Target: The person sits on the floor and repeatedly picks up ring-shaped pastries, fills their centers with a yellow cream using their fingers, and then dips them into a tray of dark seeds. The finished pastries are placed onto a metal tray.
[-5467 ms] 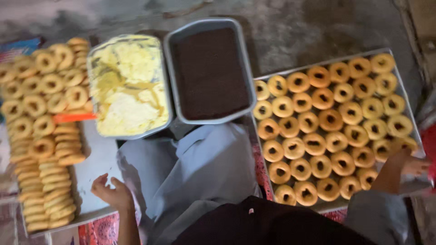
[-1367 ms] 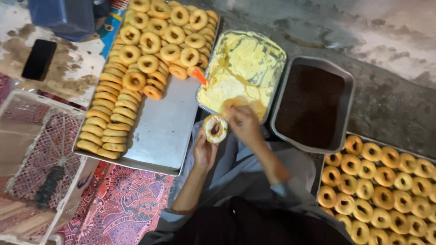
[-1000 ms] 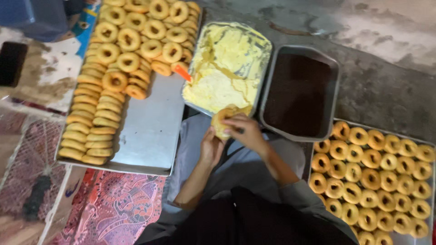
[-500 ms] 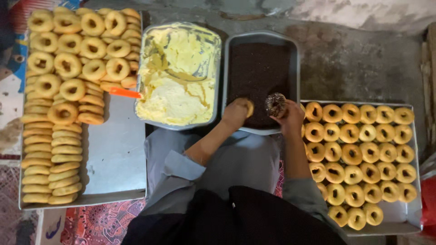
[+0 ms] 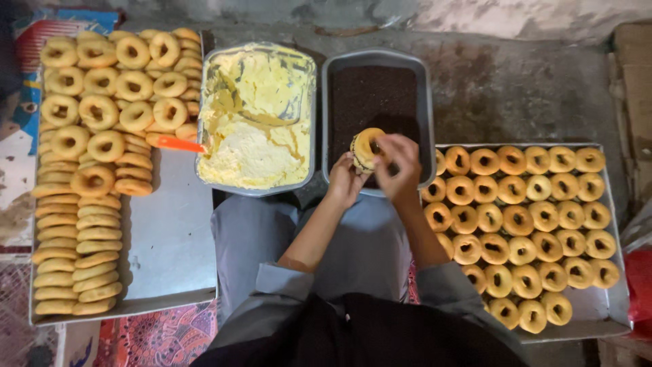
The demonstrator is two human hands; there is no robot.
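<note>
A ring doughnut with dark crumbs on its edge is held upright over the near end of the dark crumb tray. My left hand cups it from below. My right hand grips its right side with the fingertips. Left of the crumb tray stands a metal tray of yellow cream. A flat tray to my right is packed with several rows of filled doughnuts.
On my left a large metal tray carries stacked plain doughnuts and an orange-handled spatula leaning into the cream. My grey-clad knees sit between the trays. Patterned cloth lies below; a concrete floor beyond.
The view has swung from the left tray to the middle. The doughnut went from the cream tray to the crumb tray, and both hands now hold it together over the crumbs.
</note>
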